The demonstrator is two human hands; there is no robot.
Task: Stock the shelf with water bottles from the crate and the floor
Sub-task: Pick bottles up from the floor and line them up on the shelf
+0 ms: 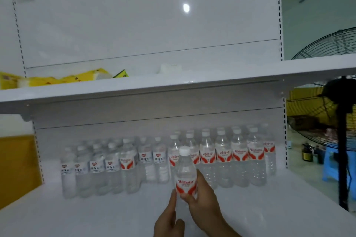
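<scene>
Right hand [200, 196] is gripping the bottle [185, 175] at its label, upright just in front of the stocked row [173, 161] on the shelf [96, 215]; left hand [169, 219] is steadying its base with a fingertip; we are aiming to set it down flush, label facing out.

Operator body in view: left hand [169, 219] and right hand [202, 204], both bare, entering at 6 o'clock; no gloves, rings or watch; forearms uncovered, no sleeve visible
</scene>
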